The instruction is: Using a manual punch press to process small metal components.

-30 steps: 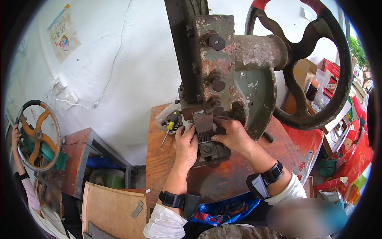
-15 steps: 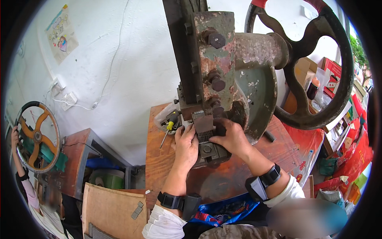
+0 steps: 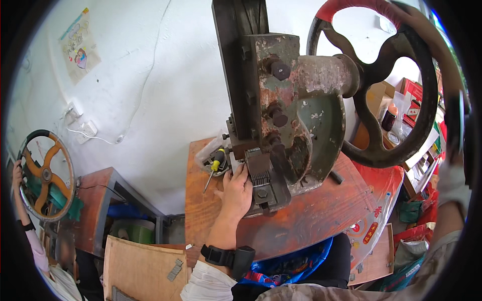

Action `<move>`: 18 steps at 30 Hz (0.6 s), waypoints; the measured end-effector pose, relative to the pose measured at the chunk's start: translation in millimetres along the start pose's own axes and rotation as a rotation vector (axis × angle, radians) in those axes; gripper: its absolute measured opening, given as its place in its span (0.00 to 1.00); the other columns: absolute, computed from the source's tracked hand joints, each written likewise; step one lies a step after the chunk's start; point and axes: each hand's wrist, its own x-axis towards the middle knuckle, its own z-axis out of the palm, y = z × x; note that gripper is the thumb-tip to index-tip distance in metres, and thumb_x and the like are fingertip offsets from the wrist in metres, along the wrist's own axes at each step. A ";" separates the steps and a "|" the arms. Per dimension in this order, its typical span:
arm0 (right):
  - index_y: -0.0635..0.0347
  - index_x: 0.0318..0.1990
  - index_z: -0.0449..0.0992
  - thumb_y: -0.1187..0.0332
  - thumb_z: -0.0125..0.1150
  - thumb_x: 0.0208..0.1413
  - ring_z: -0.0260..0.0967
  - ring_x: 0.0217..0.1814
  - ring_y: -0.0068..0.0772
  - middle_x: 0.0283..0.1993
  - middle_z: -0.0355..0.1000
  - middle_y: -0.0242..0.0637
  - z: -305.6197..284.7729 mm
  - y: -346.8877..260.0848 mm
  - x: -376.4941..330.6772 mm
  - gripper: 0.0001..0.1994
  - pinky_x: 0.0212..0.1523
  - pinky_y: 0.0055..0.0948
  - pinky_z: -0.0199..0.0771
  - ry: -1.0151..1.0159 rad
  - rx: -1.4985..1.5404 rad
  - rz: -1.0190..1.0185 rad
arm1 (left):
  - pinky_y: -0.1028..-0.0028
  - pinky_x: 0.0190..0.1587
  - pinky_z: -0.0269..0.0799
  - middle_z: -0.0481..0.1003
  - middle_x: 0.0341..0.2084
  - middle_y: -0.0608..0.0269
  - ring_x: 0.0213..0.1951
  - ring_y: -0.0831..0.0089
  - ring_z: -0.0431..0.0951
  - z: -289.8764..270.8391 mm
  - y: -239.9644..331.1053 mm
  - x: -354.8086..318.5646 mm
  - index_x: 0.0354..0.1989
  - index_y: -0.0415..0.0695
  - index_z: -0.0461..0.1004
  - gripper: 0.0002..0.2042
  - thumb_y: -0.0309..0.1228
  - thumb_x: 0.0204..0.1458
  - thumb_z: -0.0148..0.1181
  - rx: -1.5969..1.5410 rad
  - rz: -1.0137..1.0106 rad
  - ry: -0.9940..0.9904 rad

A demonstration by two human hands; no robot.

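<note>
Head view: which step?
– Steadying, probably: one left hand (image 3: 236, 191), fingers bent beside one block (image 3: 260, 178) at centre, grip hidden; one right hand (image 3: 415, 22) on the right wheel (image 3: 428, 90), upper right, whether clenched cannot be told. The next move seems to call for clear fingertips and an even turn.
The count?
– One co-worker's hand (image 3: 17, 175), one left wheel (image 3: 46, 174), far left; one screwdriver (image 3: 217, 160), centre-left; one press (image 3: 287, 95), centre; one right wheel.

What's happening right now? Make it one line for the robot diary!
left hand: beside block | right hand: on big wheel | screwdriver: left of press
</note>
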 end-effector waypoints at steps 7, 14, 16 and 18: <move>0.66 0.47 0.72 0.54 0.58 0.52 0.73 0.36 0.25 0.36 0.74 0.37 67.0 61.1 -94.9 0.24 0.36 0.22 0.72 0.038 0.378 0.173 | 0.26 0.52 0.41 0.60 0.62 0.70 0.62 0.53 0.55 -21.4 -29.4 -13.7 0.59 0.54 0.64 0.21 0.32 0.56 0.47 -0.059 -0.054 0.004; 0.66 0.47 0.71 0.68 0.61 0.53 0.69 0.41 0.26 0.39 0.72 0.36 197.6 118.5 -255.7 0.16 0.48 0.26 0.66 0.565 0.421 0.180 | 0.29 0.53 0.45 0.60 0.61 0.67 0.60 0.55 0.57 -6.2 -24.5 -6.0 0.58 0.51 0.65 0.19 0.32 0.56 0.46 -0.085 0.007 0.005; 0.66 0.45 0.72 0.60 0.61 0.55 0.69 0.37 0.23 0.37 0.72 0.35 134.5 85.3 -206.6 0.18 0.39 0.24 0.68 0.398 0.521 0.254 | 0.31 0.53 0.48 0.60 0.61 0.66 0.60 0.56 0.58 -17.1 -32.2 -7.2 0.58 0.51 0.66 0.19 0.32 0.57 0.45 -0.085 -0.018 0.028; 0.64 0.45 0.74 0.53 0.60 0.54 0.66 0.28 0.21 0.30 0.72 0.30 66.4 61.0 -158.7 0.22 0.34 0.22 0.68 0.360 0.302 0.288 | 0.39 0.56 0.50 0.61 0.61 0.64 0.60 0.56 0.59 -8.8 -21.7 -0.7 0.58 0.50 0.66 0.19 0.32 0.56 0.45 -0.199 0.054 0.024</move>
